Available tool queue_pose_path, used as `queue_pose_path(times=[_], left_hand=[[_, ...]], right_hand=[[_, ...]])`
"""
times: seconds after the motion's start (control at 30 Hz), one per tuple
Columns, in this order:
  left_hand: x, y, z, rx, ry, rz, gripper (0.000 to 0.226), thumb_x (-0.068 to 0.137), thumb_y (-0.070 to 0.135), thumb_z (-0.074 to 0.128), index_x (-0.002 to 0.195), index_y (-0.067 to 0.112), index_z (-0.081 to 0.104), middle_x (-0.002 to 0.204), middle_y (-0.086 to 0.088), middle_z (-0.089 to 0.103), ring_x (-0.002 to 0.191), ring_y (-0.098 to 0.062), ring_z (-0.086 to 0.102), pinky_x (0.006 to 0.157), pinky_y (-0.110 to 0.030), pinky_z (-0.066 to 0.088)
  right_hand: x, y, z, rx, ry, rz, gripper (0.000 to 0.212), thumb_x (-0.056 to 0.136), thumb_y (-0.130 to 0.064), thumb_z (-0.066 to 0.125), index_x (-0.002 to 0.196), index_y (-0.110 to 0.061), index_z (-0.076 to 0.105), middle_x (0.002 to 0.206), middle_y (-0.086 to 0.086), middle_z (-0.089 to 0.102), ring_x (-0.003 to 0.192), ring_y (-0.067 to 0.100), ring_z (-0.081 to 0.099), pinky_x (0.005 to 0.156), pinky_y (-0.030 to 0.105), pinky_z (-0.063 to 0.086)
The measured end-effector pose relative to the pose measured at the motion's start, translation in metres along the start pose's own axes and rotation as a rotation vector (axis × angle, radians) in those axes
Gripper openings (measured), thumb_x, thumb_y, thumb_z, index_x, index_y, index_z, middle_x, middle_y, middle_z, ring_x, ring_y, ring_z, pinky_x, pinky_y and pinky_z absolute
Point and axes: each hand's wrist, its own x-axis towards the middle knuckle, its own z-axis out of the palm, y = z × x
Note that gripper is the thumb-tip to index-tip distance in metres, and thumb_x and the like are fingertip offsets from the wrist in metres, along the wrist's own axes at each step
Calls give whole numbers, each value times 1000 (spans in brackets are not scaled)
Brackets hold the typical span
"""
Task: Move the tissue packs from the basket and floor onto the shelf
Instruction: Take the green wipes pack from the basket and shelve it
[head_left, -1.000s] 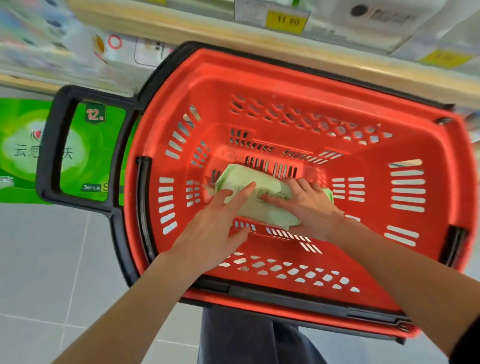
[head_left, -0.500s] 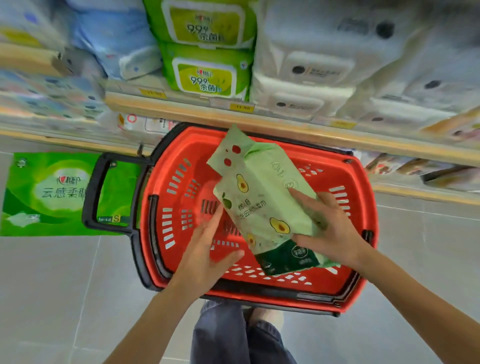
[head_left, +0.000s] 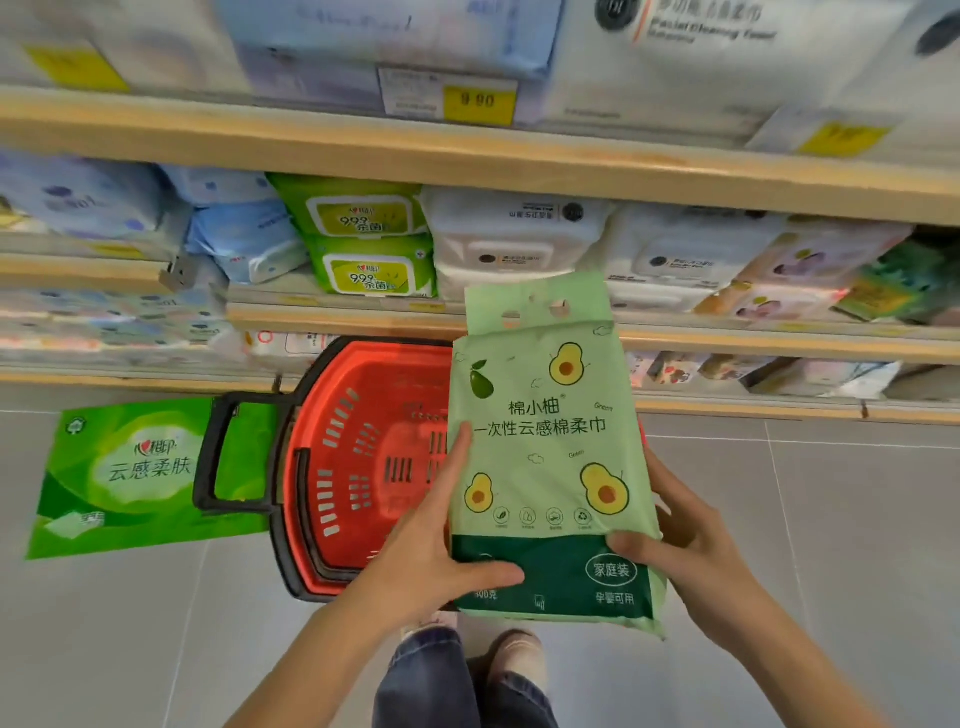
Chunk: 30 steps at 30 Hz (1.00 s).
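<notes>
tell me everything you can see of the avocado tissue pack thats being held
The avocado tissue pack is a soft, plastic-looking bag, pale green with a dark green bottom band, printed with avocados and Chinese text; a flat flap with punched holes tops it. It is upright, front toward the camera, held up over the red basket. The left hand grips its left edge, the right hand its right, thumbs on the front.

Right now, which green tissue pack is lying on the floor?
The bright green pack, flat on the tiles left of the red basket. The pale avocado-print pack is held in the left hand and right hand.
</notes>
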Motion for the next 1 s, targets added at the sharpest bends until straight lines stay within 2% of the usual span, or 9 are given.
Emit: queue_pose_path(times=[0.1, 0.23, 0.33, 0.43, 0.57, 0.73, 0.8, 0.93, 1.0], left_hand=[[-16, 34, 2, 45, 4, 21, 121, 62, 13, 84, 134, 59, -3, 111, 65, 26, 114, 28, 35, 107, -29, 38], [-35, 84, 3, 91, -17, 89, 123, 61, 14, 85, 136, 57, -3, 114, 60, 33, 114, 22, 43, 105, -29, 40], [-48, 125, 3, 146, -36, 165, 124, 61, 18, 85, 132, 63, -6, 116, 52, 43, 110, 19, 48, 94, -9, 41], [-69, 172, 4, 182, -26, 281, 123, 61, 18, 84, 128, 67, -6, 101, 59, 42, 101, 30, 43, 78, 7, 31], [-108, 241, 1, 192, -34, 411, 123, 60, 14, 85, 129, 68, -1, 107, 60, 39, 112, 23, 43, 93, -7, 39], [-156, 346, -4, 244, -3, 630, 123, 55, 22, 87, 126, 73, 1, 141, 33, 31, 126, 2, 43, 103, -36, 43], [-176, 391, -3, 285, 8, 729, 123, 56, 23, 87, 125, 74, -2, 135, 39, 36, 122, 8, 44, 103, -33, 42], [-215, 477, 7, 339, 33, 898, 121, 61, 21, 84, 131, 66, -3, 109, 64, 29, 109, 31, 37, 92, -7, 41], [-231, 517, 18, 381, 47, 958, 120, 62, 19, 83, 131, 64, -4, 101, 67, 31, 103, 30, 41, 93, -12, 44]], right_hand=[[-29, -17, -1, -3, 21, -38, 79, 61, 2, 73, 126, -38, 50, 111, 5, 69, 102, 23, 65, 69, 41, 57], [-68, -51, -1, -7, 49, -114, 82, 60, -3, 79, 125, -43, 49, 115, 4, 67, 103, 25, 64, 68, 44, 57], [-100, -81, 2, -23, 86, -214, 90, 46, -25, 89, 123, -49, 49, 118, 2, 65, 105, 24, 63, 69, 43, 58], [-138, -114, 11, -101, 173, -376, 96, 39, -46, 88, 124, -53, 45, 131, 2, 54, 114, 21, 57, 74, 44, 58], [-199, -172, 25, -236, 283, -587, 93, 45, -54, 84, 128, -48, 43, 137, -7, 45, 125, 17, 46, 78, 44, 57], [-276, -261, 36, -410, 384, -819, 92, 53, -54, 80, 134, -45, 37, 146, -21, 32, 134, 9, 36, 94, 40, 50], [-306, -296, 39, -431, 394, -906, 90, 57, -54, 78, 135, -45, 35, 145, -19, 36, 130, 9, 42, 96, 37, 49], [-367, -361, 38, -474, 410, -1054, 87, 61, -56, 74, 134, -54, 27, 143, -18, 41, 126, 4, 46, 96, 27, 47], [-396, -391, 32, -492, 428, -1126, 86, 60, -58, 72, 133, -58, 26, 141, -20, 43, 122, -1, 48, 91, 19, 48]])
